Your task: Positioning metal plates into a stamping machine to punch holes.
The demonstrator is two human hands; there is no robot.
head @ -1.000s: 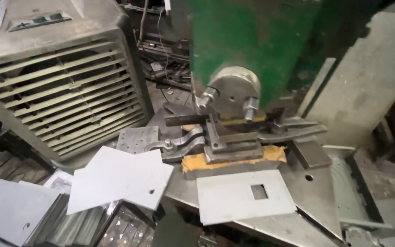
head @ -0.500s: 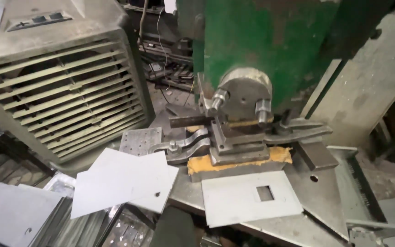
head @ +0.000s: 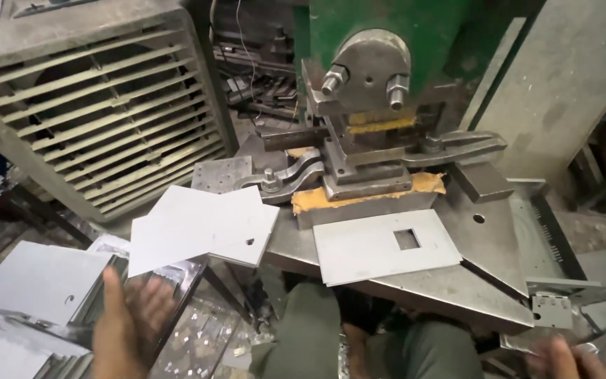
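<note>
Matt grey metal sheet [head: 385,245], scuffed steel press bed [head: 485,231]

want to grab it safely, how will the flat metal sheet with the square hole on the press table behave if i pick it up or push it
The sheet with the square hole looks thin and flat, so probably stiff yet light. It lies on the smooth press table, so a push likely slides it. Its front corner overhangs, offering a grip; edges may be sharp.

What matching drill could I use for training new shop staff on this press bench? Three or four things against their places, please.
Things:
1. sheet with square hole
2. stack of plain sheets
3. left hand
4. slatted housing

Places:
A. far left, behind the bench
B. bottom left, below the sheets
C. on the press table, in front of the die
D. overhanging the table's left edge

Pairs: 1-C, 2-D, 3-B, 4-A
</note>
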